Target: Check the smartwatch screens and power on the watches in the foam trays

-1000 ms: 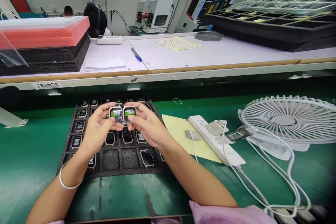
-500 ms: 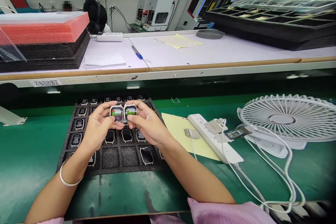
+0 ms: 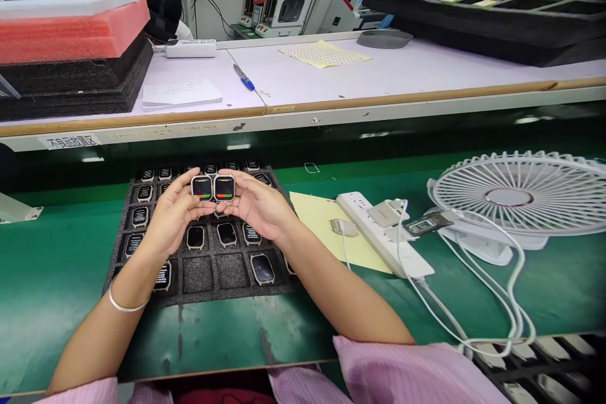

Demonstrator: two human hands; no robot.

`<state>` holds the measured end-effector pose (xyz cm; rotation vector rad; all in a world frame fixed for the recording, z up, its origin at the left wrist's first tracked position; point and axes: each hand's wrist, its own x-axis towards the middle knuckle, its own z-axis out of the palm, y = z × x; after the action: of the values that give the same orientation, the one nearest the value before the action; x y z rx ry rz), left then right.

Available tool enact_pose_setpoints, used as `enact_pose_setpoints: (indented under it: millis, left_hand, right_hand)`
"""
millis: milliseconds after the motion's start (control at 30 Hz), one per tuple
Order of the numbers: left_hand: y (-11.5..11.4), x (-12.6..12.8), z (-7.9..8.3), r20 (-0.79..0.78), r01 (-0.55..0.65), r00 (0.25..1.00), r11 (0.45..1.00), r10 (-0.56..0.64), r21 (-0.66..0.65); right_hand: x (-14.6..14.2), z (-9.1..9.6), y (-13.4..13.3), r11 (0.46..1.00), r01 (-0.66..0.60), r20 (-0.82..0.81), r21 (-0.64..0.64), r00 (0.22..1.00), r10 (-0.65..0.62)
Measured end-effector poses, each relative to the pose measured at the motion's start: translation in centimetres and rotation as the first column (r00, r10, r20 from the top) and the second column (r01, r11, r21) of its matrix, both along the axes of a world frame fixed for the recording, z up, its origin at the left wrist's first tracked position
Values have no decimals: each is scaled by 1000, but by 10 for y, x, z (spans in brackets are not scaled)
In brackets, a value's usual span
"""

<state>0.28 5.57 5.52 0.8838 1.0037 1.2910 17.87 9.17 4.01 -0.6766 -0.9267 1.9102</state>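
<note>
1. Two watches are held up side by side above the foam tray (image 3: 213, 294); whether their cases touch cannot be told.
2. The left watch (image 3: 202, 187) is clamped between the thumb and fingers of the left hand (image 3: 173, 218), much as it was half a second ago.
3. The right watch (image 3: 224, 188) is gripped along its edge by the fingers of the right hand (image 3: 265, 205); the right thumb, earlier laid across its screen, has been taken off it.
4. Both displays have been changed — broad green bands were shown before, whereas mostly dark faces with a thin red-and-green strip low down are seen now.
5. The view has been tipped downward: the white shelf (image 3: 303, 85) is seen higher, and more of a dark tray of pale pieces (image 3: 528, 367) is revealed at lower right.
</note>
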Motion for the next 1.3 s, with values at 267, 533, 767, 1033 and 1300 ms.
enact_pose_setpoints:
  millis: [267,533,767,1033,1300]
  left_hand:
    - [5,-3,-3,8,7,1000,1000,-7,2]
    - [4,-3,-3,-44,12,999,999,-10,40]
    - [5,-2,-6,-141,-10,990,994,26,111]
    - [2,0,-3,-163,-18,986,986,45,164]
    - [9,-1,45,-125,-28,990,948,71,316]
  right_hand:
    - [1,-2,4,1000,16,-1,27,1000,-16]
    - [0,-3,3,998,14,8,62,1000,-14]
    - [0,-3,-1,985,-15,37,174,999,9]
    - [1,-1,-4,969,-22,54,245,998,9]
    - [-6,44,15,936,6,-32,353,999,5]
